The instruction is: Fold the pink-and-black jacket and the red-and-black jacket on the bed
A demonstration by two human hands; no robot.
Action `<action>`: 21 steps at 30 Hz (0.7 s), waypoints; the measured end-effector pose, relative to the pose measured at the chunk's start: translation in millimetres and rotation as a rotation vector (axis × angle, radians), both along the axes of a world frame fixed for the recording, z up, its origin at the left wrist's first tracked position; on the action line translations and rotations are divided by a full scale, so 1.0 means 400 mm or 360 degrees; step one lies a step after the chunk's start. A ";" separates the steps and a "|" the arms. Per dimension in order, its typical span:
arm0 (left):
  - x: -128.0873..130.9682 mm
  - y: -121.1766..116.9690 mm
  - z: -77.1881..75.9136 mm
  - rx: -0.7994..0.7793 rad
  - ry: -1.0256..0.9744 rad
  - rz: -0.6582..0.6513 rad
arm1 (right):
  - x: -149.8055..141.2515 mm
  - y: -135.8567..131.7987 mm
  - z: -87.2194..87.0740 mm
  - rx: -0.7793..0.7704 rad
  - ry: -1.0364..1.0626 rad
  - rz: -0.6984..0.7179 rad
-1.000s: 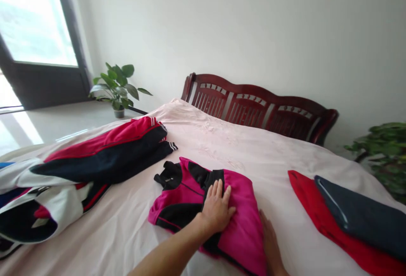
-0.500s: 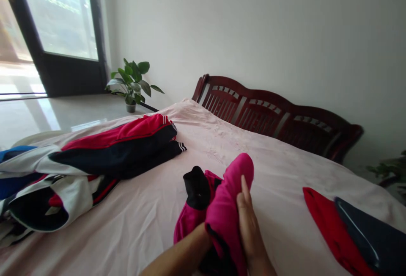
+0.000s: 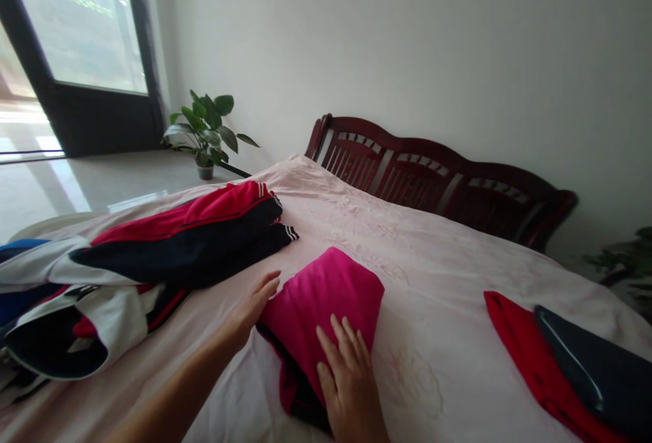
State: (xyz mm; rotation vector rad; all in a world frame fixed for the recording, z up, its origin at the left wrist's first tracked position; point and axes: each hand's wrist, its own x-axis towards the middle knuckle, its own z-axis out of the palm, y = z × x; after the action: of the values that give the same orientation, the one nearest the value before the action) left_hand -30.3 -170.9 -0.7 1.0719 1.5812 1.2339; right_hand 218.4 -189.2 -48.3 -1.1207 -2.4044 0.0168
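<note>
A folded bright pink garment (image 3: pixel 331 293) with black parts along its lower left edge lies on the bed in front of me; which kind of garment it is I cannot tell. My right hand (image 3: pixel 351 378) rests on the lower right of its top, palm down with fingers spread. Beside the left corner of the pink cloth is my left hand (image 3: pixel 259 300), its fingers stretched out and nothing gripped. The garment's underside is hidden.
On the left lies a pile of red, navy and white clothes (image 3: pixel 178 239). A folded red garment (image 3: pixel 519 348) and a navy one (image 3: pixel 595 368) lie on the right. Behind the pale pink bedsheet (image 3: pixel 326 191) stand a dark wooden backrest (image 3: pixel 432 178) and a potted plant (image 3: pixel 206 130).
The pink garment, earlier bunched and raised between my hands, now lies folded and flatter on the bed. A black cuff is out of sight. My left hand has moved out to its left side.
</note>
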 end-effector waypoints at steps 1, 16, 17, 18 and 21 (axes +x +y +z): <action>-0.001 -0.008 0.012 0.0102 0.0153 0.0012 | 0.000 -0.016 -0.003 0.0021 -0.0061 0.0075; 0.058 -0.066 -0.139 0.0056 0.1369 -0.0087 | 0.030 0.067 0.104 0.0018 0.0352 -0.0025; 0.046 -0.065 -0.141 0.0015 0.1303 -0.0078 | 0.023 0.111 0.127 0.0039 0.0374 -0.0097; 0.035 -0.064 -0.143 -0.0011 0.1241 -0.0080 | 0.015 0.159 0.143 0.0048 0.0369 -0.0152; 0.012 -0.060 -0.151 -0.0014 0.1091 -0.0097 | -0.004 0.298 0.137 -0.0027 0.0191 -0.0272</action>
State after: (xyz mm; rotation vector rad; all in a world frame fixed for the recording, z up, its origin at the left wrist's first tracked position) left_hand -25.6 -195.0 -61.0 1.6354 2.0246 0.8515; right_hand 217.0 -70.1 6.4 -1.2917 -2.2007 0.0471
